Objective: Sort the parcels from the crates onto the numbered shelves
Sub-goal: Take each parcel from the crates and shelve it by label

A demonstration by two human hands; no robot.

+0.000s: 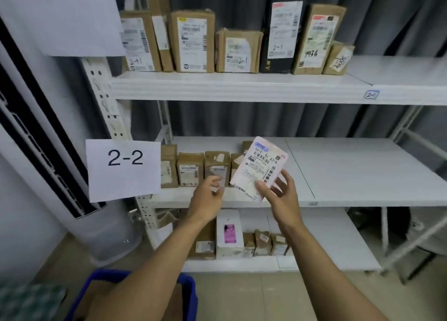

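Head view: the right hand [280, 190] grips the white parcel [260, 168] by its lower corner, long axis tilted up-right, in front of the 2-2 shelf [350, 173]. The left hand [210, 190] hovers just beside it, loosely curled and empty.

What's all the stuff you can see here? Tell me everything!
top-shelf parcels: seven, six brown and one black, in a row
middle-shelf parcels: at least four, brown, left end
bottom-shelf parcels: several, brown, beside one white box
held parcel: one, pinkish white, in front of the middle shelf
paper signs: two, white, left of the shelving
crate: one, blue, on the floor
shelving: one, white, three levels
left hand: empty, fingers loose
right hand: grips the held parcel
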